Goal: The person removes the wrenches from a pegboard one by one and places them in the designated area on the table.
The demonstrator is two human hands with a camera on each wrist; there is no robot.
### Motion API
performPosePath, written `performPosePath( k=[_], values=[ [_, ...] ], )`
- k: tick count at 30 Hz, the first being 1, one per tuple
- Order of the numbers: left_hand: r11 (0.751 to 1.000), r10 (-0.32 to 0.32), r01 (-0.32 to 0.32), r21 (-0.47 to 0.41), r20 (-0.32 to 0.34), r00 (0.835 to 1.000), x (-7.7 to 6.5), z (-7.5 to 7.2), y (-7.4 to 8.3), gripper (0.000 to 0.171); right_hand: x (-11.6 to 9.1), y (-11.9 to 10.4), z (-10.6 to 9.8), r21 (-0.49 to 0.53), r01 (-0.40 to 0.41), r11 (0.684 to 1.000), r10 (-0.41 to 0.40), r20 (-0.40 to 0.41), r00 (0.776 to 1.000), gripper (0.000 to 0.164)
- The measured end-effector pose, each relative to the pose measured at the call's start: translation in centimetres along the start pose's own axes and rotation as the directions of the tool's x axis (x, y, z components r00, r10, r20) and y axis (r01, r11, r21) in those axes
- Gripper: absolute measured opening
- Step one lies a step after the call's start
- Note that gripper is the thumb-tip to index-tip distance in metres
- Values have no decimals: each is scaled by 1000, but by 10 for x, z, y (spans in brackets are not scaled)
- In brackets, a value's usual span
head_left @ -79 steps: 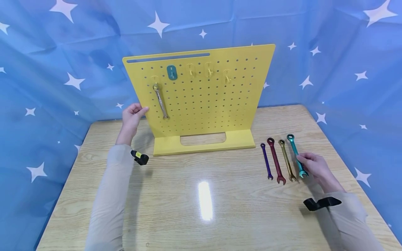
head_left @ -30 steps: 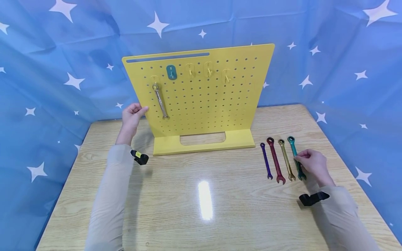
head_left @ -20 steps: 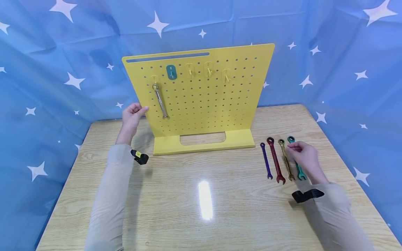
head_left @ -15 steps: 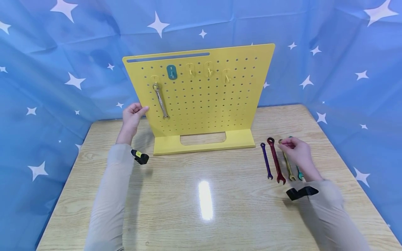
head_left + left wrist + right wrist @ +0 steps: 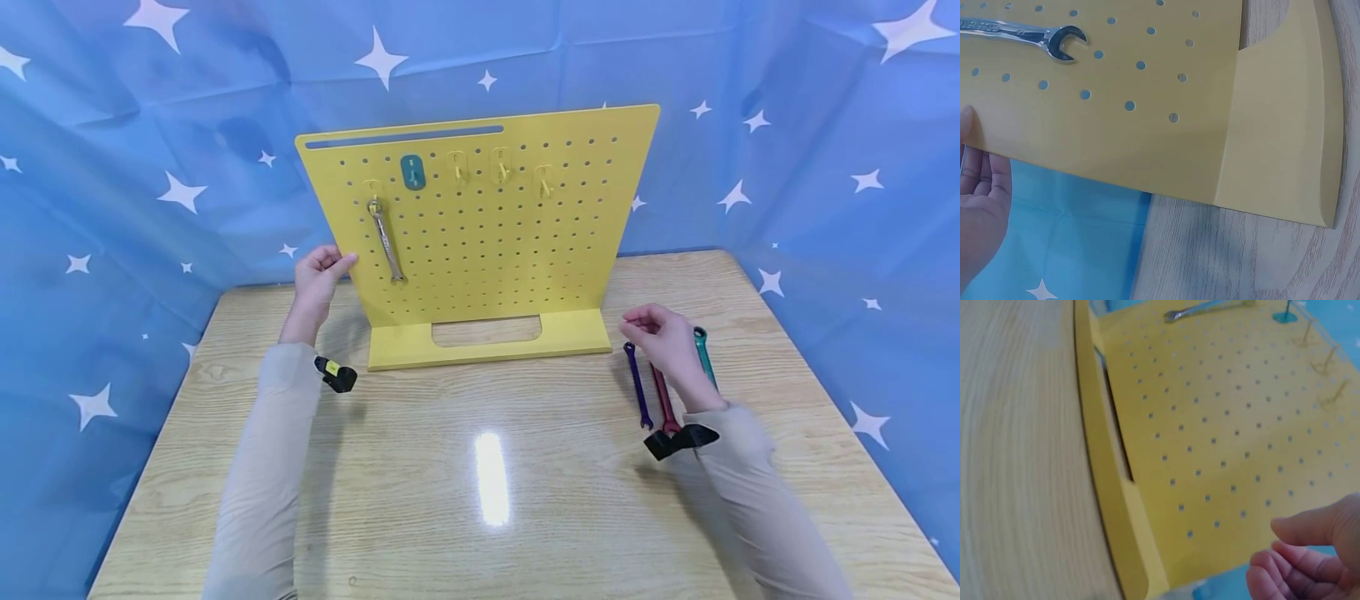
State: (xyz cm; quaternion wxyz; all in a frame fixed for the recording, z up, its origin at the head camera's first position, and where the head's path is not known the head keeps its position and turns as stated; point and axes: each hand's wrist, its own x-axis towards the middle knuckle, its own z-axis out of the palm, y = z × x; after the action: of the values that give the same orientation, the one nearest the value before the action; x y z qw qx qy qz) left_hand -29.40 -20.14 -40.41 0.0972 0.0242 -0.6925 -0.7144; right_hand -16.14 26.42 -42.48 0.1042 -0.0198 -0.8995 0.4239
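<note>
A yellow pegboard (image 5: 577, 125) stands on the table, its left edge pinched between the thumb and fingers of my left hand (image 5: 315, 283). From a hook near its upper left hangs a silver wrench (image 5: 386, 242), whose open end also shows in the left wrist view (image 5: 1057, 42). My right hand (image 5: 663, 346) hovers over the loose wrenches, fingertips close to the head of the purple wrench (image 5: 638, 387). Its thumb and loosely bent fingers hold nothing in the right wrist view. Partly beneath it are a red wrench (image 5: 663, 400) and a teal wrench (image 5: 705, 358); the gold wrench is hidden.
Along the board's upper part sit a teal hook (image 5: 412, 172) and several yellow hooks, one of them a yellow hook (image 5: 543, 183) at the right. A wooden table (image 5: 420, 467) lies below. Blue star-patterned cloth (image 5: 825, 100) surrounds the back and sides.
My right hand has let go of the teal wrench, which lies on the table, then moved left across the gold and red wrenches towards the purple one. My left hand stays on the board.
</note>
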Motion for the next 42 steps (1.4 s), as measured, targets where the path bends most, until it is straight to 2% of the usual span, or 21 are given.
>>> performPosePath(
  k=[8, 19, 26, 33, 42],
  values=[
    [1000, -11, 11, 7, 2, 1000, -1, -1, 1, 20, 10, -20, 18, 89, -22, 996, 18, 44, 999, 24],
    [1000, -7, 7, 1, 7, 1000, 2, -1, 1, 19, 21, -47, 41, 178, 11, 984, -22, 60, 998, 20],
    [1000, -9, 9, -11, -2, 1000, 2, 0, -1, 20, 27, -65, 59, 217, 64, 974, -84, 80, 993, 19],
    [1000, -6, 6, -12, -8, 1000, 2, 0, -1, 20, 29, -88, 82, 289, 136, 948, -172, 100, 980, 16],
    [1000, -6, 6, 2, -4, 1000, 1, 0, -1, 17, 33, -117, 104, 371, 128, 920, -190, 134, 973, 16]
  ],
)
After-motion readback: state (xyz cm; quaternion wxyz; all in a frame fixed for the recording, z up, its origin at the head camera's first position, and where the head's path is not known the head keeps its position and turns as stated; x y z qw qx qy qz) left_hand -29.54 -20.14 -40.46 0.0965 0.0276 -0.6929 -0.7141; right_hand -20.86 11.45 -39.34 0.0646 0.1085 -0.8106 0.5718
